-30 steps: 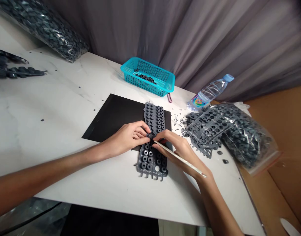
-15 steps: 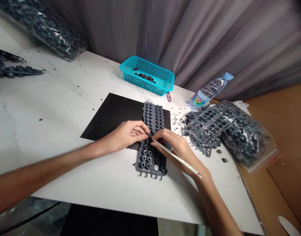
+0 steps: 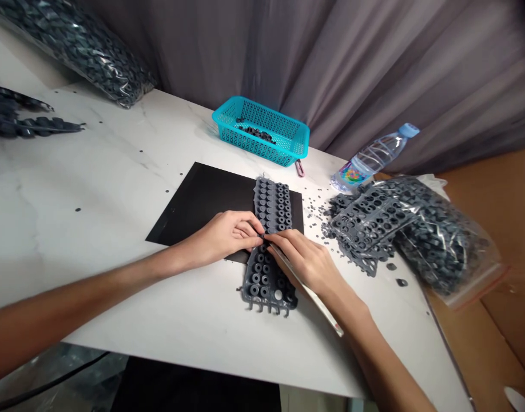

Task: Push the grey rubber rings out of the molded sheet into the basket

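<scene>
A grey molded rubber sheet (image 3: 272, 204) with rows of round, ring-like parts lies lengthwise before me, its upper part over a black mat (image 3: 202, 197). My left hand (image 3: 234, 232) is closed at the sheet's middle, thumb and forefinger pinching a small dark rubber piece (image 3: 263, 236). My right hand (image 3: 305, 257) grips a slim white stick-like tool (image 3: 320, 309), its tip meeting the left fingertips; the exact contact is hidden. Lower on the sheet, one round spot (image 3: 278, 295) shows white.
Behind the mat stands a turquoise basket (image 3: 262, 150) with small dark parts inside. At right are a water bottle (image 3: 376, 154), stacked rubber sheets (image 3: 369, 223) and a filled plastic bag (image 3: 442, 246). Another full bag (image 3: 95, 60) lies at back left. Small dark bits dot the white table (image 3: 116, 309).
The tool's rear end has swung down and left as my right hand turned flatter over it. My left hand keeps its pinch. The whole view has shifted slightly.
</scene>
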Available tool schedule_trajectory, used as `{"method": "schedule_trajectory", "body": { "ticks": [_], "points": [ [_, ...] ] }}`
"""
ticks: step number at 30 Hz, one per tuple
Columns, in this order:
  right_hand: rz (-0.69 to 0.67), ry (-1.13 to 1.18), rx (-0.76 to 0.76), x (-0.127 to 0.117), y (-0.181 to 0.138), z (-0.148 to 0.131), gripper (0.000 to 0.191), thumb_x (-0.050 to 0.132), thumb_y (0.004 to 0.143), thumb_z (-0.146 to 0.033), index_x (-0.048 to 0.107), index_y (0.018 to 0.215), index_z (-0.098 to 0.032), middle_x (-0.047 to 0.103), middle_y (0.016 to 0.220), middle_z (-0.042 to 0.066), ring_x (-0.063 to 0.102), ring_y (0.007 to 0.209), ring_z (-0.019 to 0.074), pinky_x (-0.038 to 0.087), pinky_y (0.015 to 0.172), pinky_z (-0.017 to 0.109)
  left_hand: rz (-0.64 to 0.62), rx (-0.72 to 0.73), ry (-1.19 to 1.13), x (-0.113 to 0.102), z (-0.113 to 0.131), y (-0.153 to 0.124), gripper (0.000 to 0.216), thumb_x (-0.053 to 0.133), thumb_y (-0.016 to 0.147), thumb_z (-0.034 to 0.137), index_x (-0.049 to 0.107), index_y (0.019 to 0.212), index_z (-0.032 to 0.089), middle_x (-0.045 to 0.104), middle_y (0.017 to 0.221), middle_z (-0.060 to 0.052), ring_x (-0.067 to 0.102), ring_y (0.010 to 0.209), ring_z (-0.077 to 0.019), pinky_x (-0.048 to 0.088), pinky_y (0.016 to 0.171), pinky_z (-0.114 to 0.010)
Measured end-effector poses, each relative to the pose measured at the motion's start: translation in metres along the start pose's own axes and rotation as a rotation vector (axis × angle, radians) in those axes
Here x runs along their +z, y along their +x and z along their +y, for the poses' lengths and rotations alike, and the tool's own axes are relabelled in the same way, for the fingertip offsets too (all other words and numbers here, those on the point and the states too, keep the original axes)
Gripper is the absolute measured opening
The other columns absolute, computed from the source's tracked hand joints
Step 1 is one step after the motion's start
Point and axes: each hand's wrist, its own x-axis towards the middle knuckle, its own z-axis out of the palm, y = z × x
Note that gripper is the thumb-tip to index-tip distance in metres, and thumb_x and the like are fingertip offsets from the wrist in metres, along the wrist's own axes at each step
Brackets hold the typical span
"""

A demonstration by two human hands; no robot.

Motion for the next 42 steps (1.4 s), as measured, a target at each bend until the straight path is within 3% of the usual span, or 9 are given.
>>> {"method": "schedule_trajectory", "body": {
  "ticks": [9, 12, 14, 17, 24, 27, 31, 36, 42],
  "points": [
    [0.073, -0.067, 0.185, 0.015, -0.002, -0.008, 0.021, 0.043, 0.113, -0.018, 0.052, 0.132, -0.015, 0.071, 0.114, 0.015, 0.068, 0.100, 0.0271, 0.048, 0.088, 0.043, 0.084, 0.023, 0.005, 0.010, -0.009, 0.002, 0.017, 0.079, 0.082, 0.022, 0.071, 0.095, 0.016, 0.076, 0.079, -0.002, 0.074, 0.079, -0.0168, 0.059, 0.078, -0.028],
    [0.174, -0.159, 0.459, 0.006, -0.012, 0.012, 0.023, 0.041, 0.114, -0.027, 0.051, 0.132, -0.017, 0.066, 0.119, 0.017, 0.063, 0.105, 0.0296, 0.049, 0.089, 0.044, 0.081, 0.037, 0.035, 0.009, -0.008, 0.000, 0.017, 0.079, 0.081, 0.022, 0.071, 0.095, 0.017, 0.074, 0.078, -0.001, 0.072, 0.077, -0.0157, 0.058, 0.076, -0.027],
    [0.128, -0.245, 0.641, -0.004, -0.023, 0.033, 0.029, 0.036, 0.114, -0.034, 0.053, 0.130, -0.016, 0.064, 0.117, 0.019, 0.061, 0.104, 0.0315, 0.050, 0.091, 0.047, 0.047, 0.029, 0.040, 0.006, -0.004, -0.001, 0.019, 0.079, 0.082, 0.023, 0.069, 0.096, 0.017, 0.074, 0.079, -0.001, 0.072, 0.079, -0.0157, 0.057, 0.077, -0.027],
    [0.079, -0.282, 0.698, -0.016, -0.042, 0.063, 0.038, 0.030, 0.113, -0.038, 0.057, 0.120, -0.013, 0.064, 0.107, 0.022, 0.061, 0.095, 0.0343, 0.051, 0.086, 0.052, -0.021, -0.014, 0.020, -0.001, 0.005, -0.003, 0.025, 0.078, 0.083, 0.025, 0.062, 0.101, 0.019, 0.073, 0.078, 0.001, 0.072, 0.077, -0.0156, 0.056, 0.075, -0.028],
    [0.037, -0.183, 0.689, -0.017, -0.040, 0.064, 0.049, 0.031, 0.112, -0.039, 0.039, 0.154, -0.014, 0.065, 0.126, 0.023, 0.065, 0.106, 0.0373, 0.051, 0.094, 0.055, -0.028, -0.078, 0.016, -0.008, 0.004, -0.006, 0.036, 0.074, 0.090, 0.027, 0.051, 0.118, 0.024, 0.071, 0.089, 0.002, 0.069, 0.064, -0.0136, 0.056, 0.065, -0.029],
    [0.038, 0.089, 0.708, -0.013, -0.024, 0.044, 0.043, 0.043, 0.111, -0.041, 0.047, 0.147, -0.018, 0.071, 0.106, 0.012, 0.067, 0.088, 0.0299, 0.054, 0.083, 0.045, 0.010, -0.067, 0.024, -0.006, 0.002, -0.005, 0.030, 0.067, 0.097, 0.036, 0.052, 0.119, 0.023, 0.070, 0.090, 0.001, 0.071, 0.068, -0.0154, 0.056, 0.066, -0.030],
    [0.038, 0.362, 0.547, -0.007, -0.008, 0.020, 0.019, 0.060, 0.107, -0.040, 0.062, 0.118, -0.024, 0.072, 0.101, 0.006, 0.067, 0.086, 0.0232, 0.054, 0.081, 0.036, 0.043, -0.035, 0.112, -0.003, 0.003, -0.001, 0.033, 0.067, 0.098, 0.045, 0.054, 0.117, 0.022, 0.069, 0.086, 0.001, 0.065, 0.062, -0.0136, 0.053, 0.062, -0.030],
    [0.025, 0.455, 0.445, -0.007, -0.004, 0.012, 0.009, 0.064, 0.107, -0.032, 0.066, 0.106, -0.024, 0.071, 0.100, 0.006, 0.067, 0.092, 0.0227, 0.054, 0.085, 0.036, 0.076, 0.095, 0.243, -0.005, 0.003, 0.003, 0.033, 0.075, 0.093, 0.044, 0.060, 0.113, 0.023, 0.065, 0.088, 0.002, 0.066, 0.083, -0.0162, 0.053, 0.076, -0.030],
    [-0.035, 0.433, 0.290, -0.008, -0.005, 0.017, 0.007, 0.065, 0.106, -0.030, 0.065, 0.110, -0.024, 0.071, 0.104, 0.007, 0.064, 0.094, 0.0244, 0.054, 0.087, 0.039, 0.064, 0.120, 0.342, -0.008, 0.001, 0.007, 0.024, 0.066, 0.100, 0.042, 0.066, 0.118, 0.026, 0.061, 0.083, 0.004, 0.058, 0.073, -0.0141, 0.048, 0.066, -0.028]
  ]
}}
